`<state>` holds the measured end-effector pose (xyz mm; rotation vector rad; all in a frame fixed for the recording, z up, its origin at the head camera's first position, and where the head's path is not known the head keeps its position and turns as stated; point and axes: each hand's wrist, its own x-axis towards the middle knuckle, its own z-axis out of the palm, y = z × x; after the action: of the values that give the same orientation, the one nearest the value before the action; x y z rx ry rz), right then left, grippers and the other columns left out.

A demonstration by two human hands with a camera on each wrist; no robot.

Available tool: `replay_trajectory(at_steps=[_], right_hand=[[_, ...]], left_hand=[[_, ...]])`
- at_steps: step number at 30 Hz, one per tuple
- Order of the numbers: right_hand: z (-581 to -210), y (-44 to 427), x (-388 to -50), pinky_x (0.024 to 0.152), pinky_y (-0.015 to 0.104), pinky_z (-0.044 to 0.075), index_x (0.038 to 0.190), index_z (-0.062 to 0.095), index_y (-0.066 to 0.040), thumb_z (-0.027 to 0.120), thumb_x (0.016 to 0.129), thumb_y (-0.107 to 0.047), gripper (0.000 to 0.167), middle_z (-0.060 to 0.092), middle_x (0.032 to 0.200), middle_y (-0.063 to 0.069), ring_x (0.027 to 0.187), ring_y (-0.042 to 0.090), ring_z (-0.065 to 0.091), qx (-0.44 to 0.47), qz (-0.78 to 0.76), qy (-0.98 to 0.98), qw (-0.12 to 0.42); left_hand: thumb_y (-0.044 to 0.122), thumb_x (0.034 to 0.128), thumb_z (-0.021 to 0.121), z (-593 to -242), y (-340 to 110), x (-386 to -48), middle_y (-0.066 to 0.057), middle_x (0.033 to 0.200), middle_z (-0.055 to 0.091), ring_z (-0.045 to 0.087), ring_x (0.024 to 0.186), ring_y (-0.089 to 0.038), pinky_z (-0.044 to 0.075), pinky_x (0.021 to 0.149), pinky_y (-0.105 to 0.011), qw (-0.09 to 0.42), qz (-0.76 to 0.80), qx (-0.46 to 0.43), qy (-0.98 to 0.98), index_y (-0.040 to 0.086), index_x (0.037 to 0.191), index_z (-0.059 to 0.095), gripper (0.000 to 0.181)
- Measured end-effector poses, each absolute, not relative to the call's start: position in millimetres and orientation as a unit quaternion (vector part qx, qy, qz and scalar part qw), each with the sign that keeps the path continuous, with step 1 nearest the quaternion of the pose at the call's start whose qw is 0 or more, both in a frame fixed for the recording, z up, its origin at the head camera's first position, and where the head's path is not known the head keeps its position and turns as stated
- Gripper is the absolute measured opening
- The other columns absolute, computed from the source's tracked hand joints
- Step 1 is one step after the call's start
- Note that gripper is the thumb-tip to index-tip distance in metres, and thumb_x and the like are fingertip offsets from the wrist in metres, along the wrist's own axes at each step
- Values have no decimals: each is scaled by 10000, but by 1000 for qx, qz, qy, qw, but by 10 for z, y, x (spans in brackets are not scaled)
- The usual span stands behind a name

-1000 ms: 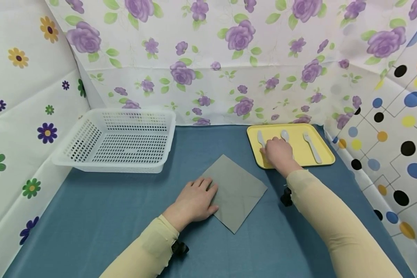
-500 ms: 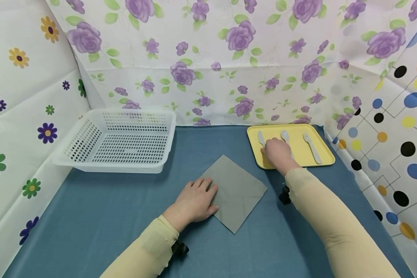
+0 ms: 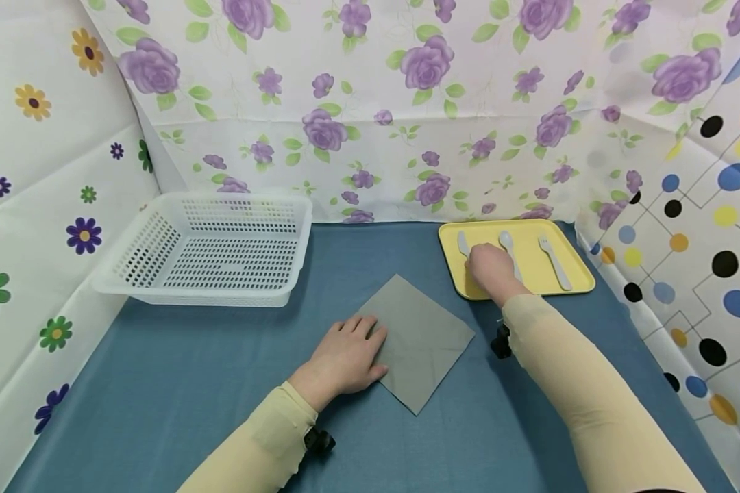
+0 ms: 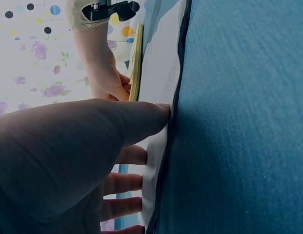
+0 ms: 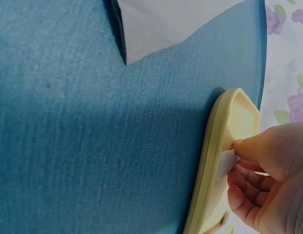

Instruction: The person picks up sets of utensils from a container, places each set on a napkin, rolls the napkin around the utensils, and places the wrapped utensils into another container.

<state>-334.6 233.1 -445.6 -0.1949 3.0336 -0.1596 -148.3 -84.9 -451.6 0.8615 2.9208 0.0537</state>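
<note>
My left hand [image 3: 343, 357] lies with spread fingers on the left part of a grey folded cloth [image 3: 424, 342]; in the left wrist view its thumb [image 4: 141, 119] touches the cloth's edge. Over a yellow tray [image 3: 535, 270], my right hand [image 3: 492, 267] has its fingers around the lower part of a light grey knife [image 3: 462, 243]. In the right wrist view, thumb and fingers of that hand [image 5: 273, 175] pinch the pale handle [image 5: 226, 165], just above the tray floor. A spoon [image 3: 506, 239] and a fork [image 3: 555, 263] lie on the tray to the right.
At the back left stands a white perforated basket [image 3: 234, 300]. A blue cloth [image 3: 222, 383] covers the table. Flowered and dotted sheets [image 3: 382, 157] hang behind and at both sides.
My right hand and forearm have shifted slightly left, showing more of the spoon's handle. The left hand and the grey cloth have stayed put.
</note>
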Motion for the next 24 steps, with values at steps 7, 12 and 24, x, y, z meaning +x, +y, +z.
replay_trajectory(at_steps=[7, 12, 24], right_hand=[[-4470, 2323, -3361, 807, 534, 588, 996, 772, 44, 608, 1124, -137, 276, 746, 999, 248, 890, 391, 710, -53, -60, 995, 55], [-4500, 2341, -3391, 843, 541, 585, 1084, 766, 59, 607, 1126, -133, 252, 750, 1085, 268, 942, 400, 711, -48, -71, 995, 58], [-4480, 2341, -3390, 810, 503, 542, 1214, 719, 58, 622, 1127, -125, 224, 729, 1092, 233, 895, 364, 650, -29, -124, 989, 72]], left_hand=[[510, 1085, 702, -4516, -853, -1483, -141, 1646, 502, 470, 1521, -353, 457, 1181, -573, 47, 16, 280, 959, 155, 1607, 575, 644], [509, 1089, 697, -4515, -848, -1484, -139, 1652, 492, 463, 1525, -349, 453, 1184, -570, 52, 15, 278, 959, 154, 1614, 568, 647], [527, 1087, 691, -4530, -842, -1481, -132, 1656, 489, 459, 1528, -337, 457, 1181, -563, 50, 10, 275, 960, 163, 1616, 566, 654]])
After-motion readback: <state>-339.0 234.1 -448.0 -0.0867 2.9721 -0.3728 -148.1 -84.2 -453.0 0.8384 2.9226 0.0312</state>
